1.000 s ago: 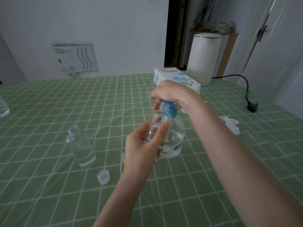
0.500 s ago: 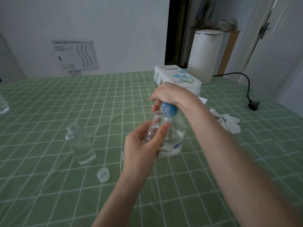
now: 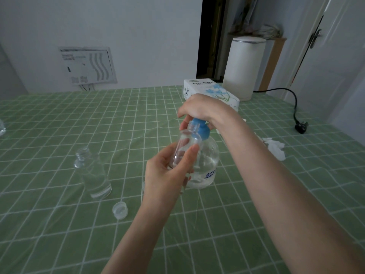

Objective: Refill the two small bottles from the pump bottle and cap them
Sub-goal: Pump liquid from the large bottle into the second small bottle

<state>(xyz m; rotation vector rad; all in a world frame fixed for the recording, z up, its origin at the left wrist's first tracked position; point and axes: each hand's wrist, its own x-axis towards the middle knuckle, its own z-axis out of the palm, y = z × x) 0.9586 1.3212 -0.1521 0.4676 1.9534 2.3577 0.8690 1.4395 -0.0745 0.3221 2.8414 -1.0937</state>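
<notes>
Left hand: the left hand (image 3: 167, 171) is seen at centre frame. Its grip is closed round the small clear plastic bottle (image 3: 185, 143), with the thumb on the near side and the fingers behind.
Held bottle: it is uncapped and kept off the tabletop (image 3: 59, 125). Its open neck is raised just beside the blue pump collar, under the other hand.
Right hand: the right hand (image 3: 201, 107) is laid over the pump head. Its grip is curled down round the top of the clear round pump bottle with a blue pump (image 3: 207, 161).
Pump bottle: it is stood on the tabletop directly behind the held bottle. Clear liquid and blue lettering are seen low on its body.
Second bottle: the second small clear bottle (image 3: 92, 173) is stood upright and uncapped at left of centre, well apart from both hands.
Cap: a small translucent screw cap (image 3: 120, 210) is laid on the tabletop, lower right of the second bottle.
Tabletop: it is covered by a green checked cloth under a clear sheet.
Background: a white tissue box with blue flowers (image 3: 209, 89) is placed behind the right hand. A white cylindrical bin (image 3: 245, 68) is seen at upper right.
Right edge: a black cable with a plug (image 3: 294, 107) and a crumpled white tissue (image 3: 276, 149) are laid there.
</notes>
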